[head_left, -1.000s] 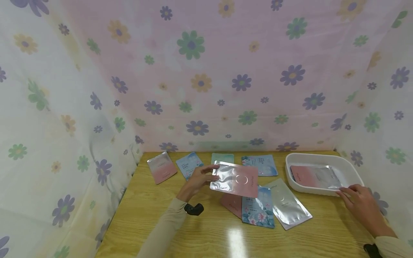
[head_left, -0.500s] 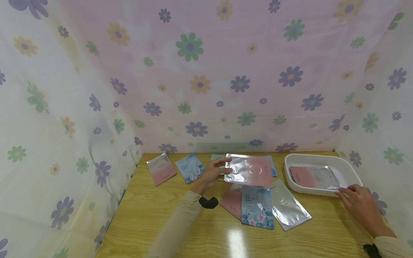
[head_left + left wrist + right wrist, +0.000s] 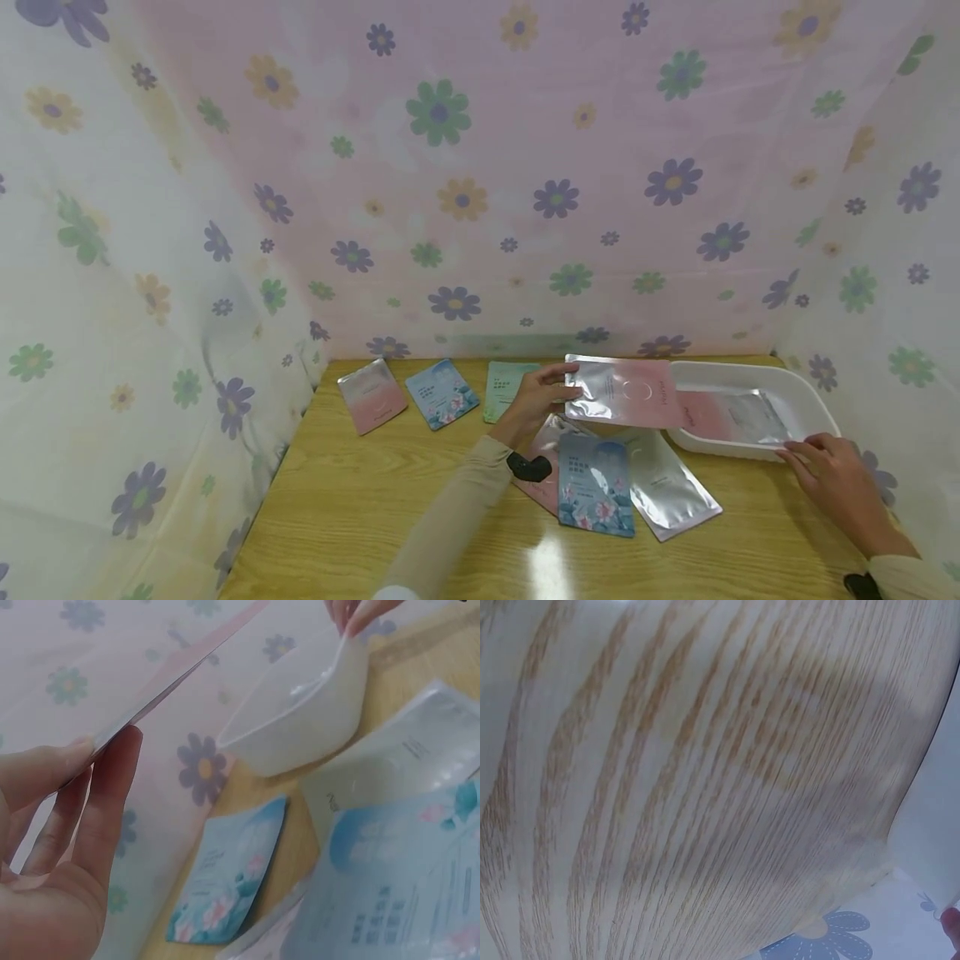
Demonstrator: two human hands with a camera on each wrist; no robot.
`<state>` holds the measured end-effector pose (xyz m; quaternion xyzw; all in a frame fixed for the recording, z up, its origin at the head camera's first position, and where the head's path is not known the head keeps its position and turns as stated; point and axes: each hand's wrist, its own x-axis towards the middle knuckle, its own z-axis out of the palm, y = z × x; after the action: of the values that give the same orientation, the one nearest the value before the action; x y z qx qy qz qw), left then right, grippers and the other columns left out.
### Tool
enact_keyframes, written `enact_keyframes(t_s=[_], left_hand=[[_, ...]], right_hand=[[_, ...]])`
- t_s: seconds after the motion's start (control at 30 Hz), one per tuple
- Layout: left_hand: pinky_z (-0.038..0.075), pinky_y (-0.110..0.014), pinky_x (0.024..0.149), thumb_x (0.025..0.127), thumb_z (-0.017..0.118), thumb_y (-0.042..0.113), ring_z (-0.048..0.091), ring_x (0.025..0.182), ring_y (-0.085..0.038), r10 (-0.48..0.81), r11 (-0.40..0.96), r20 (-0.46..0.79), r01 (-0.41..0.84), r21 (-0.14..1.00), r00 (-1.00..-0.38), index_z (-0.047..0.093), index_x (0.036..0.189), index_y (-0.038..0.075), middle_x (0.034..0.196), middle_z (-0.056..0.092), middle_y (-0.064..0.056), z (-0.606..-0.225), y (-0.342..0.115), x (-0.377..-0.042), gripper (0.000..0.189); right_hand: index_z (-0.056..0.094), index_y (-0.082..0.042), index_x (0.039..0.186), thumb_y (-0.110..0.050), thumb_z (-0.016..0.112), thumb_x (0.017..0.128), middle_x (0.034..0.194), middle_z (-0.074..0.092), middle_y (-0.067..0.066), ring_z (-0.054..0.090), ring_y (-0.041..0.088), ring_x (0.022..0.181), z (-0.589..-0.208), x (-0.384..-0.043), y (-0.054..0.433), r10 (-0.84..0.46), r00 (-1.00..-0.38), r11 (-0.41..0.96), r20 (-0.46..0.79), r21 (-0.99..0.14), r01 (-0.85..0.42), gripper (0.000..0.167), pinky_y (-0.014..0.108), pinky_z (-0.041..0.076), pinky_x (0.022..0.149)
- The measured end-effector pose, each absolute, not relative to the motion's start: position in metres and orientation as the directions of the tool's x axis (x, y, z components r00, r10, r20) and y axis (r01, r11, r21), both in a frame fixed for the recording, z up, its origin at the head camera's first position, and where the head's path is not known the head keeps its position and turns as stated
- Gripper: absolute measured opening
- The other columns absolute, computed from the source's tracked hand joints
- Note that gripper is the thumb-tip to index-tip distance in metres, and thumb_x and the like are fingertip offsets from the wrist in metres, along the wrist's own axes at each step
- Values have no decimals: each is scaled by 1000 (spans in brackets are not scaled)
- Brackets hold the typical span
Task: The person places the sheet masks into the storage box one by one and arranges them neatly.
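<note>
Pink-and-silver packet [image 3: 630, 393]: and here it comes, swung over to the white tray [image 3: 804, 398], pink end now overlapping the tray's left rim from overhead; the carry looks nearly done.
Left hand [image 3: 534, 402]: pinching the silver end, farthest from the tray; the pink end juts trayward beyond the fingertips.
Right hand [image 3: 834, 479]: gripping the tray's near-right rim, unmoved.

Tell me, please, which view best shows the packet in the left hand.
The head view, since the packet shows its printed face there. The left wrist view shows it nearly edge-on between fingers; the right wrist view lacks it.
</note>
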<state>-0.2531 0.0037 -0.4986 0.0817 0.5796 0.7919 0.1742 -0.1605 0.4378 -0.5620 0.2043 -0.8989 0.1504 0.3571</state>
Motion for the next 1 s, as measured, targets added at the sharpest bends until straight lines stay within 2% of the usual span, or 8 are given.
enact_keyframes(t_s=[0.2,0.4,0.53,0.67,0.73,0.83,0.9,1.0], left_hand=[[52,-22,57,81,67,-9,63,73,-11,340,-313,-104,-217,925,-935,67,119,9,106,57,-3,-499,33,-258,42],[50,-24,55,79,69,-9,63,70,-11,333,-328,-108,-222,918,-937,68,117,10,96,60,1,-502,58,-262,42],[52,-25,59,81,69,-5,63,72,-11,345,-307,-94,-207,929,-934,68,118,11,102,59,-1,-501,72,-262,41],[54,-26,64,82,69,-4,63,75,-12,353,-300,-102,-216,929,-930,68,117,13,106,58,-2,-501,87,-261,40],[56,-28,64,80,70,-6,63,73,-13,341,-315,-111,-225,922,-933,70,115,13,104,61,-2,-502,97,-261,39],[57,-29,64,78,71,-9,64,71,-14,320,-331,-129,-238,913,-939,72,110,13,97,64,-3,-504,110,-262,39],[57,-30,62,77,71,-10,64,70,-15,307,-339,-138,-244,909,-942,72,109,13,95,65,-3,-506,118,-262,38],[55,-26,57,78,70,-9,63,67,-13,299,-341,-152,-254,905,-942,72,108,14,92,65,-2,-507,127,-263,38]], right_hand=[[71,2,77,-63,39,92,74,54,20,48,40,65,-564,-161,437,-250,-658,872,710,-130,-472,74,51,38,57],[71,2,76,-65,34,91,74,55,21,48,41,64,-563,-160,437,-250,-661,873,707,-131,-470,77,53,38,56],[72,1,76,-58,47,91,75,56,21,49,41,65,-561,-158,437,-237,-683,881,691,-144,-451,66,54,39,57],[72,0,78,-35,70,85,77,56,21,49,41,67,-561,-157,437,-219,-708,893,671,-155,-423,36,55,39,58],[72,1,78,-31,72,84,76,56,21,49,41,67,-561,-157,437,-220,-709,892,670,-156,-424,32,54,39,58],[72,0,78,-44,62,89,76,56,21,49,40,66,-561,-158,436,-228,-698,884,679,-155,-440,47,53,38,58],[72,0,78,-56,49,91,75,56,20,49,40,65,-561,-158,436,-234,-688,880,686,-152,-451,62,52,38,57],[72,-1,77,-62,41,90,75,56,20,48,39,64,-560,-159,435,-234,-685,879,689,-151,-453,70,53,38,56]])
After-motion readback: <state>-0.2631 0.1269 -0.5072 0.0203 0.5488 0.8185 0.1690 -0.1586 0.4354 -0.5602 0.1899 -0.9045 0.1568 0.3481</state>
